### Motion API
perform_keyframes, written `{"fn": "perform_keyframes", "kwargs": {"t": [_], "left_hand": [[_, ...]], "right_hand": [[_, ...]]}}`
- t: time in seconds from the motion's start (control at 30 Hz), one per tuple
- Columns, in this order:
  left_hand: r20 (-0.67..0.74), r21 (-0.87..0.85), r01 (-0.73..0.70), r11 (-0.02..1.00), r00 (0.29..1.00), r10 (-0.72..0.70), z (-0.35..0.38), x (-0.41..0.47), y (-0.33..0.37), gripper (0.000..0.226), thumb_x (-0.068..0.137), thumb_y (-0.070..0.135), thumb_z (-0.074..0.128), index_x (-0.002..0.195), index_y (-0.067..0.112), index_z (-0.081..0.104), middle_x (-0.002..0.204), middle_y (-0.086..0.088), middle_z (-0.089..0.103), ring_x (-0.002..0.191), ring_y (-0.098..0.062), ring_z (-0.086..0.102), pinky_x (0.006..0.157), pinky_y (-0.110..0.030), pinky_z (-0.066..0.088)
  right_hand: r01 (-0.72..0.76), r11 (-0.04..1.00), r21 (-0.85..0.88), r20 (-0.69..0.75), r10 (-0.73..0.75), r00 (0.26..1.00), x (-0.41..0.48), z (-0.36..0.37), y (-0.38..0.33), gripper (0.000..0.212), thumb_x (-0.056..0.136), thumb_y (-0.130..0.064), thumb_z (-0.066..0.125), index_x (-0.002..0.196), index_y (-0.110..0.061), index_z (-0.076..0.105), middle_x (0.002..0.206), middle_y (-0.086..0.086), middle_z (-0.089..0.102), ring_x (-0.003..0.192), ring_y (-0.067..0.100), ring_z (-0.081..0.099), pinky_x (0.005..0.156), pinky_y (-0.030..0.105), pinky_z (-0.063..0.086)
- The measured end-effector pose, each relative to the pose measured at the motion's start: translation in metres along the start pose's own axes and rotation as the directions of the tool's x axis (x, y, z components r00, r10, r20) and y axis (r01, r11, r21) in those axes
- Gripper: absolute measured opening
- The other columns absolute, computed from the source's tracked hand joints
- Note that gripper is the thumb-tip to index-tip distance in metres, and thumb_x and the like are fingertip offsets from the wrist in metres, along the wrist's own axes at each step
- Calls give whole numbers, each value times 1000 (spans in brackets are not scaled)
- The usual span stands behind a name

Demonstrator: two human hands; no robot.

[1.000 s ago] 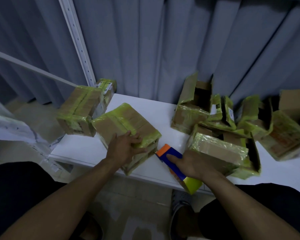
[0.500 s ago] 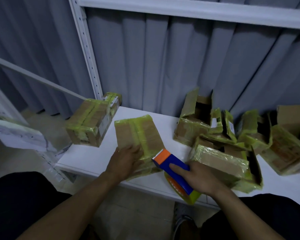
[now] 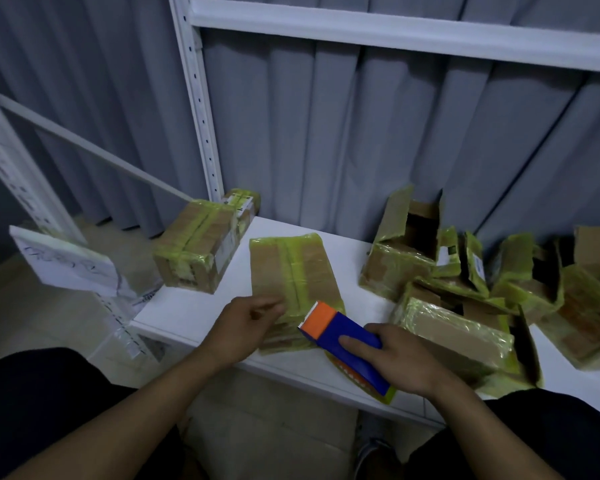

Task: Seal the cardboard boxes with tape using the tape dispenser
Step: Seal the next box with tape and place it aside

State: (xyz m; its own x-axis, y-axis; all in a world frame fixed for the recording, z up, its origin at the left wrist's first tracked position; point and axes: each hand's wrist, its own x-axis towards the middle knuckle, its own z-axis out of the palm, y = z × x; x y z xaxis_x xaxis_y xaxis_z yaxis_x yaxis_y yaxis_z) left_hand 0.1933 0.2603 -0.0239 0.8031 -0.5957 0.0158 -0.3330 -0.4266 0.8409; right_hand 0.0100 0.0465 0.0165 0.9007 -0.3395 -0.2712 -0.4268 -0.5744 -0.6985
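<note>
A cardboard box (image 3: pixel 293 271) with green-yellow tape along its seam lies in the middle of the white shelf (image 3: pixel 194 306), long side pointing away from me. My left hand (image 3: pixel 246 323) rests at the box's near left corner, fingers curled against its top and side. My right hand (image 3: pixel 392 355) grips the blue tape dispenser (image 3: pixel 343 341). The dispenser's orange head sits at the box's near right corner.
A taped box (image 3: pixel 194 251) sits at the shelf's left end, partly over the edge. Several open and taped boxes (image 3: pixel 465 289) crowd the right side. A white shelf post (image 3: pixel 196 105) and grey curtain stand behind. My knees are below the shelf's front edge.
The box has been turned from a diagonal to pointing straight away. My right hand lifted the dispenser and brought its orange head to the box's near end. The camera tilted up.
</note>
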Motion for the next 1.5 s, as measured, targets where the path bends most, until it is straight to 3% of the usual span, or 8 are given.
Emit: {"fn": "perform_keyframes", "kwargs": {"t": [0.23,0.4,0.6,0.77,1.0,1.1,1.33,1.5], "left_hand": [[116,-448,276,850,961,-251,-2,-43,18,15,96,29,62,102,25,76,94,9,77,87,-8,71,78,-23,54],[166,-486,330,809,944,-285,1,-47,28,20,96,28,62,106,17,75,95,-9,75,80,-11,69,72,-22,52],[183,-421,337,842,941,-285,-3,-45,24,17,95,27,64,103,19,76,81,5,73,71,-5,62,64,-25,40],[194,-419,350,838,936,-294,0,-42,23,16,95,23,63,103,15,75,79,0,72,69,-9,61,67,-27,42],[252,-576,500,646,861,-442,-1,-37,29,30,102,30,49,98,13,72,79,-2,71,69,-16,58,68,-30,39],[262,-524,481,702,876,-405,-1,-37,26,34,95,45,59,95,15,75,79,0,69,70,-13,57,70,-30,39],[123,-415,314,854,949,-289,3,-39,20,13,92,23,67,91,16,79,72,8,70,69,-3,61,62,-15,46],[19,-401,252,881,964,-267,-3,-34,14,9,90,14,70,90,12,79,69,9,72,58,5,59,54,-9,42]], "right_hand": [[88,996,14,33,-88,996,5,15,2,43,92,-57,67,78,-16,65,60,-7,57,54,7,53,56,22,36],[133,990,46,62,-135,989,8,20,-1,37,91,-54,69,79,-20,65,62,-11,58,56,6,54,57,18,37],[151,979,134,65,-160,985,9,20,-1,26,94,-44,70,83,-22,66,65,-12,62,58,7,57,59,17,38],[151,976,159,87,-166,982,9,20,1,33,92,-50,70,90,-17,69,71,-5,65,62,10,61,61,22,42],[133,952,274,108,-167,980,7,19,-1,38,85,-54,68,92,-16,71,78,1,70,67,17,65,64,25,46],[127,950,286,114,-165,980,7,19,-2,39,84,-54,68,93,-16,71,78,0,70,68,17,66,64,24,47],[127,973,195,103,-149,984,5,19,-3,44,83,-61,65,90,-17,69,73,-2,67,63,13,63,61,22,45],[136,977,162,61,-147,987,7,22,-14,23,93,-49,68,82,-30,68,68,-12,69,58,1,62,56,12,41]]}}
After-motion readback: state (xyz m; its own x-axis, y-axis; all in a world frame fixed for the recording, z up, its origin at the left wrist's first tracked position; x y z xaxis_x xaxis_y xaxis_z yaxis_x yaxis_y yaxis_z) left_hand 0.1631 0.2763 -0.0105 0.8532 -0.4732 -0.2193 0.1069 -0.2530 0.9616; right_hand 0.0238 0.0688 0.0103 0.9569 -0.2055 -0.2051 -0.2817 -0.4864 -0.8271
